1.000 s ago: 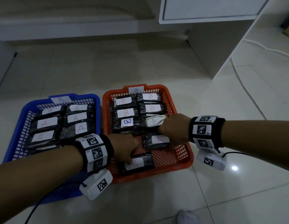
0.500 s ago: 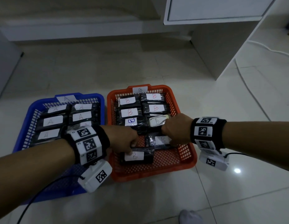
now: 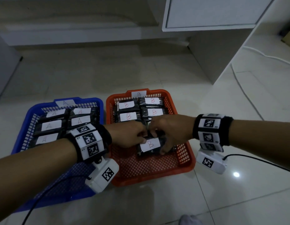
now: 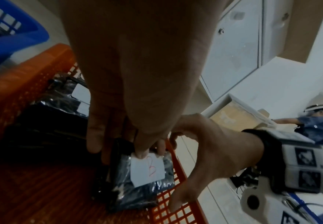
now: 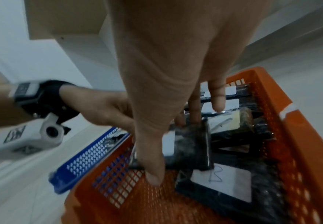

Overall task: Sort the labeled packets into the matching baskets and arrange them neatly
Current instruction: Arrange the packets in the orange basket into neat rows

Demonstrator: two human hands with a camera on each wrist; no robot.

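An orange basket [image 3: 150,179] tagged B holds black packets with white B labels in two columns. Both hands meet over one B packet [image 3: 150,144] at the basket's near right. My left hand [image 3: 141,138] pinches its left end, thumb on the label corner [image 4: 141,154]. My right hand [image 3: 159,142] grips it across, thumb [image 5: 153,175] on the near edge and fingers [image 5: 195,119] on the far edge. Under it lies another B packet [image 5: 220,183]. A blue basket [image 3: 29,111] tagged A, at the left, holds several A packets [image 3: 51,125].
Both baskets stand side by side on a pale tiled floor. A white cabinet [image 3: 210,12] overhangs at the back right, with a cable [image 3: 262,54] trailing on the floor beyond it. Another person [image 4: 317,128] works far off to the right.
My left hand has carried the near B packet back and to the right. My right hand has left the packet it held and now grips this one too, over the right column.
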